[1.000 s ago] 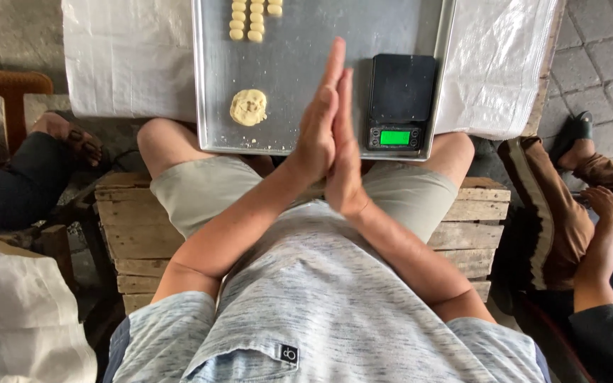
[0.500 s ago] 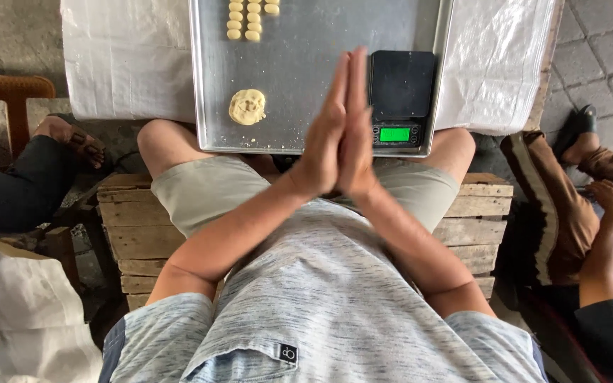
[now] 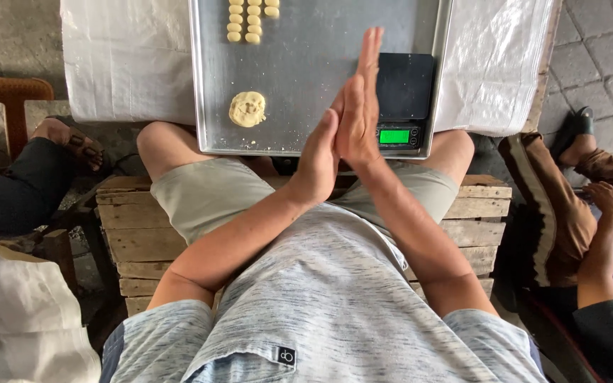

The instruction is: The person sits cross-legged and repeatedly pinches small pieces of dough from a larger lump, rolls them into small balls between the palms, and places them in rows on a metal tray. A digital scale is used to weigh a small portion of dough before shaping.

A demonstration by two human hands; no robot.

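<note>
We press our left hand (image 3: 318,157) and right hand (image 3: 360,106) flat together, palm to palm, at the centre of the frame above a metal tray (image 3: 306,78). Whatever lies between the palms is hidden. A flattened dough round (image 3: 247,109) rests left of the hands; small dough pieces (image 3: 251,17) line the top. A digital scale (image 3: 403,99) sits right. We judge this a rolling step, needing steady, even pressure.
</note>
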